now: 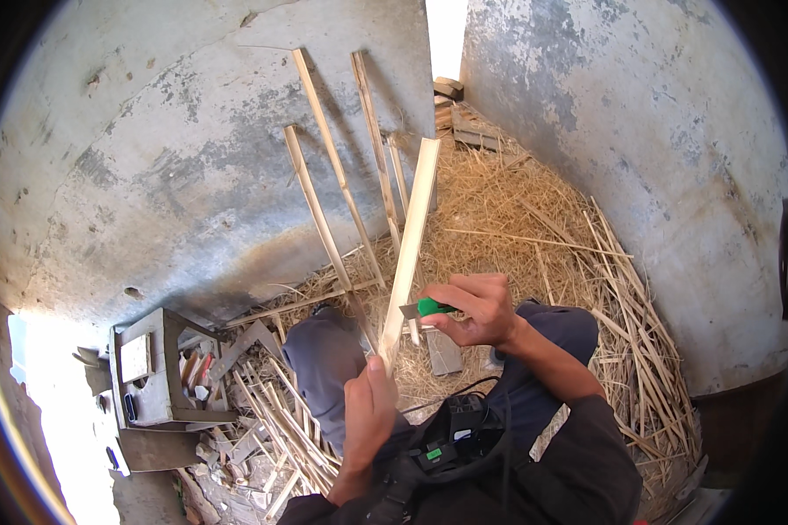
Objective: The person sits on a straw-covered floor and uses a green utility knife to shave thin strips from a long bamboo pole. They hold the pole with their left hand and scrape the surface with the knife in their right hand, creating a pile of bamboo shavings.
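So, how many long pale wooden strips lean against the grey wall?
4, side by side: left strip, tallest strip, third strip, short one. Others may hide behind the strip in hand.

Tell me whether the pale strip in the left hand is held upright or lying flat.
Upright, slightly tilted: the pale strip rises from the left hand toward the wall, its top free. The right hand presses a green-handled knife against it.

A long wooden strip (pixel 409 245) rises from the left hand (pixel 368 416) at the bottom middle toward the wall (pixel 149 175) ahead. The right hand (pixel 477 308) lies just right of the strip, its knife (pixel 422 308) touching the strip's edge. Behind, several strips (pixel 337 166) lean against the wall. Straw (pixel 517 210) covers the floor ahead and to the right. At the lower left stands a block (pixel 153 367), with offcuts (pixel 280 437) between it and the person's knee (pixel 324 350).
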The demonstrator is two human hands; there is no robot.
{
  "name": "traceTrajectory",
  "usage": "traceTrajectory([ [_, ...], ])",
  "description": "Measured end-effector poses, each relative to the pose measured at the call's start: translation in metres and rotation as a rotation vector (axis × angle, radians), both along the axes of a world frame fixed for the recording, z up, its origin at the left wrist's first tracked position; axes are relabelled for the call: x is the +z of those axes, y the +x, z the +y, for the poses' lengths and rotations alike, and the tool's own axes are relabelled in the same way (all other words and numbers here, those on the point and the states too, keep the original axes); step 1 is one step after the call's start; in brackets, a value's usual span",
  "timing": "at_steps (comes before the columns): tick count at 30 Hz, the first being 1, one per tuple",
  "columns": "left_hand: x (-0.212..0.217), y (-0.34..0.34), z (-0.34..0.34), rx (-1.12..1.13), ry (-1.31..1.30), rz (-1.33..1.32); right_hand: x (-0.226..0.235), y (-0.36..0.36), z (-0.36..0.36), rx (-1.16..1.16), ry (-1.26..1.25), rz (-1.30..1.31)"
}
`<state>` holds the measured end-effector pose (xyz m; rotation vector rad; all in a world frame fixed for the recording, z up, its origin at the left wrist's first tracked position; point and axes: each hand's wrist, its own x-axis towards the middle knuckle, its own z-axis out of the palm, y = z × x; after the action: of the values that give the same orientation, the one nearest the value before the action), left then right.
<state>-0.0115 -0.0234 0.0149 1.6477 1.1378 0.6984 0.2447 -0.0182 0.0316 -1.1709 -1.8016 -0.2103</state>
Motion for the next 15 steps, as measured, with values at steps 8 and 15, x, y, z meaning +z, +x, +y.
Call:
traceTrajectory([
  [8,-0.01,-0.005,-0.002,0.008,-0.045,-0.024,-0.009,0.006,0.008,-0.021,0.042,0.029],
  [15,-0.009,-0.008,-0.003,0.005,-0.029,0.002,-0.009,0.011,0.009,-0.061,0.003,0.052],
])
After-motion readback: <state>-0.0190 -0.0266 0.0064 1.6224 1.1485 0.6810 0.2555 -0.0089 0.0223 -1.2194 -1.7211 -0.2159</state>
